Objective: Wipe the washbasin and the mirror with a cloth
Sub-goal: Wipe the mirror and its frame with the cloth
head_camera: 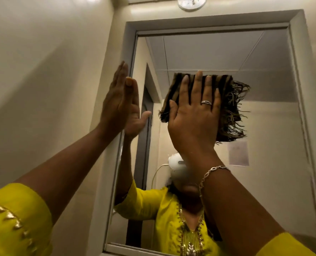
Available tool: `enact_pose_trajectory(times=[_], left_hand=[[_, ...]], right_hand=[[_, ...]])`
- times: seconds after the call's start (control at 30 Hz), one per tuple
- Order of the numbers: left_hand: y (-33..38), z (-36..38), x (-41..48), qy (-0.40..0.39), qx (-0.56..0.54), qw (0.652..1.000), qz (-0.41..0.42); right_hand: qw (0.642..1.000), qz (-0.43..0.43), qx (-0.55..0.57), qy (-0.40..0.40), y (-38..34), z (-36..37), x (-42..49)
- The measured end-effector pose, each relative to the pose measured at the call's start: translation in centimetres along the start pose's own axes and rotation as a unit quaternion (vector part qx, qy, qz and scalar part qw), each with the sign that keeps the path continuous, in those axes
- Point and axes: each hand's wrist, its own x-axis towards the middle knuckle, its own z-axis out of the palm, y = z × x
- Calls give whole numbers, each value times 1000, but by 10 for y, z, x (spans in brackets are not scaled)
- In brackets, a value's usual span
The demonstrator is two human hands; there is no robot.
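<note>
Head view, looking up at the wall mirror point(227, 58) in its grey frame point(301, 71). I see my right hand point(192, 117) spread flat, fingers wide, pressing a dark striped cloth point(225, 100) against the upper middle of the glass; its frayed fringe hangs out to the right. My left hand point(116, 100) is open and flat, holding nothing, palm on the mirror's left edge by the frame. Washbasin not in view. Yellow sleeves point(18, 218) on both arms.

The right hand point(194, 115), fingers spread flat, presses a dark brown striped cloth with frayed fringe point(225, 108) against the glass of the grey-framed wall mirror point(255, 58). The left hand point(116, 100) rests open-palmed on the mirror's left frame edge.
</note>
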Motion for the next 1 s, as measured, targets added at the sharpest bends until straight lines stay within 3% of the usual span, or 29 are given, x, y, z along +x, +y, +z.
enact_pose_trajectory(times=[0.1, 0.23, 0.3, 0.43, 0.53, 0.73, 1.0], left_hand=[[18, -11, -15, -54, 8, 998, -26], [50, -35, -32, 17, -165, 985, -47], [53, -37, -37, 30, -187, 978, -82], [54, -35, -42, 19, -147, 970, -193], [55, -35, -39, 24, -121, 967, -224], [56, -36, -34, 23, -105, 959, -263], [58, -39, -36, 12, -55, 965, -254]], right_hand=[[1000, -9, 2, -6, -20, 5, 1], [998, -56, 11, -33, -53, 13, 3], [997, -66, 10, -35, -65, 16, 4], [995, -91, 9, -49, -74, 17, 2], [990, -122, 2, -66, -76, 20, -3], [994, -110, -2, -27, -72, 21, -14], [994, -111, 11, -11, -37, 13, -27]])
